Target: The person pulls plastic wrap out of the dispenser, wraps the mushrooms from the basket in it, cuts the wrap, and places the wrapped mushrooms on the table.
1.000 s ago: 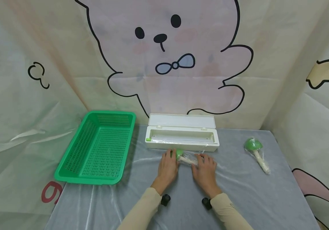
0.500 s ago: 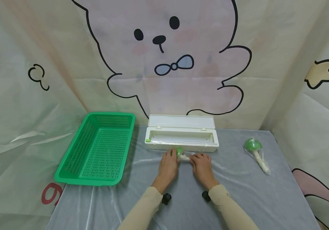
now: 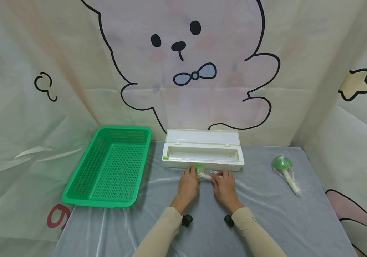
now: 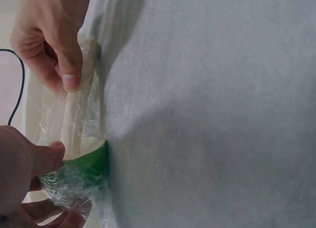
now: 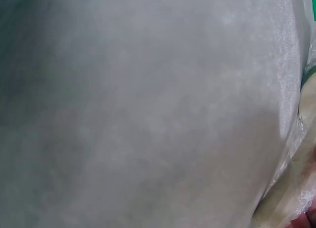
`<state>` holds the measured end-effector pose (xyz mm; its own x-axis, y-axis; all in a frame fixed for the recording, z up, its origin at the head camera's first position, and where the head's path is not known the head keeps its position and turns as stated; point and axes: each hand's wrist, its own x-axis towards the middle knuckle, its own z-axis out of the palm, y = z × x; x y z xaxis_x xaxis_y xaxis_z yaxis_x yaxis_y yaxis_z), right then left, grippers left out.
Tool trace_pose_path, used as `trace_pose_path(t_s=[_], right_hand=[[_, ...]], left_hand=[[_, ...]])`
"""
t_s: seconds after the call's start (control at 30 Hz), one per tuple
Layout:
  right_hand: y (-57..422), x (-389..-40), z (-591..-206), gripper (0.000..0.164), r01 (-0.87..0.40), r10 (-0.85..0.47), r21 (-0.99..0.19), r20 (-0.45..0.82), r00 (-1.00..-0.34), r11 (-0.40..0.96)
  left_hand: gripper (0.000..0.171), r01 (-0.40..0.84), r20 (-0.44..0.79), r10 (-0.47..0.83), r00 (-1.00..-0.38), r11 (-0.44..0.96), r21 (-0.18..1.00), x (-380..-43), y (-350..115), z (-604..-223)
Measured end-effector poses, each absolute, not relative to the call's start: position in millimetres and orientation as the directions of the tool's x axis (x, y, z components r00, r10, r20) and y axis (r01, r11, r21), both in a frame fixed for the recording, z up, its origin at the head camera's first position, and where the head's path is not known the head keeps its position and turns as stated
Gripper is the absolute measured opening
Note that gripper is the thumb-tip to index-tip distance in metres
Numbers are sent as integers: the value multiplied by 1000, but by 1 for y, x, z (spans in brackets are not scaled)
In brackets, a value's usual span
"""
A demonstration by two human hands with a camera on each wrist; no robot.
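Note:
A toy mushroom (image 4: pixel 74 119) with a green cap and pale stem lies wrapped in clear cling film (image 4: pixel 94 109) before the film box. My left hand (image 3: pixel 188 185) holds it by the cap; in the left wrist view the thumb lies at the cap's underside, with fingers curled round the far side. With thumb and fingertips, my right hand (image 3: pixel 225 189) pinches the film along the stem. Only part of the stem (image 5: pixel 291 188) enters the right wrist view, at the right edge. A white cling film box (image 3: pixel 202 166) stands just beyond both hands, its lid raised.
To the left is a green plastic basket (image 3: pixel 112 171). A second green-capped toy mushroom (image 3: pixel 283 163), also wrapped in film, lies at the right on the grey cloth-covered table (image 3: pixel 266 207). A printed curtain (image 3: pixel 299 107) hangs behind the table.
My right hand has moved left along the stem, nearer the cap, and loose film that stuck up beside it now lies lower. My left hand stays at the cap.

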<state>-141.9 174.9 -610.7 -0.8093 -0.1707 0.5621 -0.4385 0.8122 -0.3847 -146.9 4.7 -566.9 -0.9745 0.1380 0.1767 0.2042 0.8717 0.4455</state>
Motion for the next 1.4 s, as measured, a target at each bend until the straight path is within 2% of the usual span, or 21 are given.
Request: trace_pose_path(t_s=[0.17, 0.37, 0.5, 0.6, 0.67, 0.77, 0.83, 0.93, 1.03, 1.17, 1.3, 1.4], right_hand=[[174, -141, -607, 26, -411, -166, -402, 519, -838, 818], [174, -141, -600, 40, -375, -163, -433, 452, -877, 820], [178, -144, -594, 45, -399, -160, -446, 484, -860, 801], [187, -150, -583, 39, -395, -105, -472, 530, -841, 788], [196, -156, -572, 35, -350, -27, -516, 533, -846, 782], [214, -167, -558, 42, -229, 96, -598, 461, -882, 768], [225, -173, -551, 54, -123, 156, -642, 360, -920, 757], [237, -182, -548, 68, -9, 166, -669, 198, -966, 743], [244, -186, -553, 67, 28, 124, -696, 88, -988, 718], [248, -187, -562, 53, 8, 104, -716, 90, -990, 698], [251, -186, -567, 46, -26, 119, -699, 158, -980, 714], [252, -185, -567, 45, -30, 118, -691, 166, -979, 722]], left_hand=[[50, 175, 155, 115, -981, 868, 465, -146, 3, -569], [57, 235, 197, 165, -966, 875, 424, -145, -3, -570], [59, 256, 238, 149, -960, 816, 519, -145, -15, -564], [53, 241, 307, 57, -950, 760, 604, -150, -27, -557], [48, 217, 359, -43, -932, 729, 649, -157, -37, -552], [50, 176, 408, -182, -895, 696, 696, -171, -53, -548], [57, 144, 387, -227, -894, 672, 727, -181, -61, -546], [68, 94, 297, -228, -927, 627, 774, -194, -71, -548], [69, 32, 183, -219, -958, 554, 832, -202, -78, -555], [61, -7, 103, -217, -971, 455, 890, -209, -84, -569], [59, 15, 107, -237, -966, 359, 933, -209, -87, -578], [64, 21, 103, -292, -951, 270, 963, -206, -85, -582]])
